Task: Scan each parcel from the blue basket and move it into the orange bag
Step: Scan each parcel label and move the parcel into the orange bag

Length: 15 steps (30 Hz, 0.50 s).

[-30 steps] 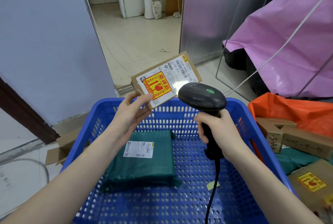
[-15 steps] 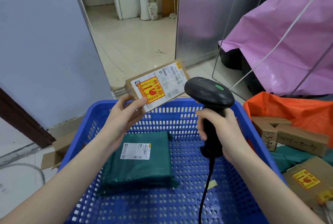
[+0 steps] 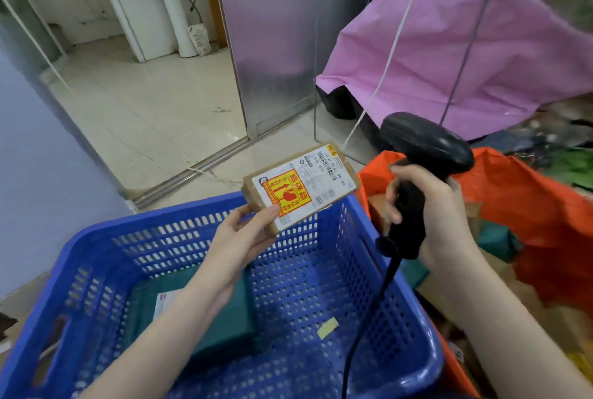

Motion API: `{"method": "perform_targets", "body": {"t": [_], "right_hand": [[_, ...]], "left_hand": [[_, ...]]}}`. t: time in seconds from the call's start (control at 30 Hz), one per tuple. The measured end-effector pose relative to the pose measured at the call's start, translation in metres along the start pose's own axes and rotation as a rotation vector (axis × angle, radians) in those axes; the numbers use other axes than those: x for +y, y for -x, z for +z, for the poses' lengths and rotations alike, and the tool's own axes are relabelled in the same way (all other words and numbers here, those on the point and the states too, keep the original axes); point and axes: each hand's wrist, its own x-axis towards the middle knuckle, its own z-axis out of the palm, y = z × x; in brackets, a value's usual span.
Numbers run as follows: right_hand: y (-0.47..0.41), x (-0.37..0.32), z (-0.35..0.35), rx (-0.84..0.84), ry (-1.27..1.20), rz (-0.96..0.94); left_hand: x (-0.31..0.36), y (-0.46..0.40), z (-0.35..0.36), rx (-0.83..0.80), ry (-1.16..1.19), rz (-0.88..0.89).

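Note:
My left hand pinches a flat brown cardboard parcel by its near corner, label and red-yellow fragile sticker facing up, above the far rim of the blue basket. My right hand grips the handle of a black barcode scanner, held upright over the gap between basket and orange bag, its cable hanging into the basket. A dark green parcel with a white label lies on the basket floor, partly hidden by my left forearm. Cardboard and green parcels show inside the orange bag.
A pink sheet hangs behind the orange bag, with a white cord slanting down in front of it. A metal door panel stands beyond the basket. A small yellow paper scrap lies on the basket floor.
Both hands have swung to the right; the cardboard parcel has gone from the basket's far-left rim toward the orange bag, and the scanner has lifted away from its label.

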Motion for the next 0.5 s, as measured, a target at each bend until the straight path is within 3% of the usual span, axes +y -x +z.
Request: {"method": "perform_targets", "body": {"t": [0.23,0.4,0.5], "right_hand": [[-0.001,-0.048,-0.097,0.044,0.077,-0.006],[-0.006,-0.077,-0.165,0.243,0.119,-0.074],[-0.003,-0.088,-0.196,0.306,0.050,-0.042]], "left_hand": [[-0.006,-0.011,0.130,-0.200,-0.052,-0.020],[-0.020,-0.013,0.208,-0.336,-0.127,-0.031],[-0.036,-0.018,0.244,-0.329,-0.160,-0.076]]}}
